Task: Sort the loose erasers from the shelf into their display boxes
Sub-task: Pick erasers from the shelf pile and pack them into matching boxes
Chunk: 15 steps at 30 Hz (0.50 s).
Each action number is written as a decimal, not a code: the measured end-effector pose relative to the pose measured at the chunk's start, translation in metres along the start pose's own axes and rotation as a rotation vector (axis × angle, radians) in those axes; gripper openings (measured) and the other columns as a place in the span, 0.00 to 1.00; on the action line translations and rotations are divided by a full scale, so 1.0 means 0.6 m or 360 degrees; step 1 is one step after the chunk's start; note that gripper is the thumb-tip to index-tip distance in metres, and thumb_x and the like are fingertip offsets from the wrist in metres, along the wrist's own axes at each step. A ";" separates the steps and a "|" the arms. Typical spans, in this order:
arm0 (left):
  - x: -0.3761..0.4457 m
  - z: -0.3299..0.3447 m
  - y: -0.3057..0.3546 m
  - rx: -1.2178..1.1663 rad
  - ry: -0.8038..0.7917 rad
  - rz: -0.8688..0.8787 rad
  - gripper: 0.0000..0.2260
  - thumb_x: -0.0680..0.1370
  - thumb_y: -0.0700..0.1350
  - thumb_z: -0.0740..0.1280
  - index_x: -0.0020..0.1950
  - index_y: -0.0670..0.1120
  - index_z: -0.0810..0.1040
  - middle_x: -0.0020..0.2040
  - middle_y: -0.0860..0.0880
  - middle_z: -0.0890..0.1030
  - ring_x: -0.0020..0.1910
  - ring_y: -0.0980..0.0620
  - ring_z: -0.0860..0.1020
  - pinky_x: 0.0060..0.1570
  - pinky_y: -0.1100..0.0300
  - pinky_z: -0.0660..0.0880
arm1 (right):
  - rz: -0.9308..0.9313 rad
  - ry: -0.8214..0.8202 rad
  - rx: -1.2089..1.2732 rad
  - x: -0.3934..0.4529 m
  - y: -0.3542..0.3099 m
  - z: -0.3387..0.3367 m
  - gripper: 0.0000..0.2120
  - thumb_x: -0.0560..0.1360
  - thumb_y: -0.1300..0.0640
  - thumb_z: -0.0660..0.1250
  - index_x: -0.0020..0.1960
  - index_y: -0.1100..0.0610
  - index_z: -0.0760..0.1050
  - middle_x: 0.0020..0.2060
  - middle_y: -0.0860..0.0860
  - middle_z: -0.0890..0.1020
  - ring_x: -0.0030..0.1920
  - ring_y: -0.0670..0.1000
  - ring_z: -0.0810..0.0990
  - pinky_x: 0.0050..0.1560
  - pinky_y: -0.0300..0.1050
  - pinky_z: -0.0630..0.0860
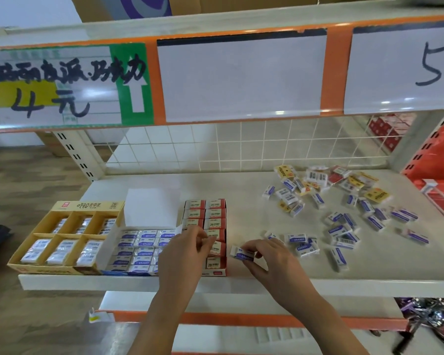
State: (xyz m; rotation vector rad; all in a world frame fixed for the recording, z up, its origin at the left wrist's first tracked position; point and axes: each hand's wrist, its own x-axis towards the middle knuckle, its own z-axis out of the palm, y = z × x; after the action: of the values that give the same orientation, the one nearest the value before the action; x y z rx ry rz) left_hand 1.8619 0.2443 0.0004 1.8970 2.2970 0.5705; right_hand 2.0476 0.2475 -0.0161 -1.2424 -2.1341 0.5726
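Note:
Three display boxes stand at the shelf's front left: a yellow box [62,205] with compartments, a blue-and-white box [128,271] of ERASER packs, and a red box [224,267] of 2B erasers. My left hand [182,254] pinches a red 2B eraser [217,248], tilted over the red box. To its right, my right hand [272,257] holds a blue-and-white eraser [241,253] just above the shelf. A pile of loose erasers [344,213], blue, yellow and red, spreads over the right half of the shelf.
An upper shelf edge with price labels [241,78] hangs above. A wire grid [241,147] closes the shelf's back. An orange rack [436,160] stands to the right. The white lid [150,208] of the blue box stands upright behind it.

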 end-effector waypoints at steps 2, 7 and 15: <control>-0.001 0.002 0.003 0.0134 -0.0004 0.0064 0.14 0.77 0.61 0.58 0.53 0.53 0.72 0.49 0.57 0.81 0.46 0.58 0.77 0.35 0.68 0.68 | 0.0008 -0.0004 0.0003 0.001 0.002 -0.002 0.07 0.73 0.57 0.71 0.50 0.54 0.79 0.42 0.42 0.80 0.43 0.41 0.73 0.44 0.28 0.67; -0.014 -0.004 0.001 0.0164 -0.0093 0.0163 0.19 0.76 0.64 0.57 0.62 0.56 0.68 0.60 0.59 0.76 0.56 0.58 0.76 0.45 0.65 0.73 | 0.0028 -0.0038 -0.0018 0.002 0.010 -0.004 0.07 0.73 0.56 0.70 0.51 0.53 0.79 0.43 0.42 0.79 0.46 0.44 0.74 0.45 0.28 0.65; -0.018 -0.016 -0.004 0.0243 -0.0162 0.0255 0.20 0.77 0.60 0.60 0.68 0.59 0.65 0.64 0.60 0.74 0.61 0.59 0.73 0.54 0.64 0.74 | 0.0048 -0.0053 -0.0016 0.008 0.010 -0.006 0.07 0.73 0.57 0.70 0.51 0.54 0.79 0.41 0.38 0.75 0.44 0.43 0.72 0.43 0.27 0.65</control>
State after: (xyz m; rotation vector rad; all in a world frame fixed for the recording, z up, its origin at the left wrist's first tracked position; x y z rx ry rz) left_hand 1.8590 0.2312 0.0068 2.1403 2.1961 0.3133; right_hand 2.0519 0.2545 -0.0158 -1.2806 -2.1516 0.6003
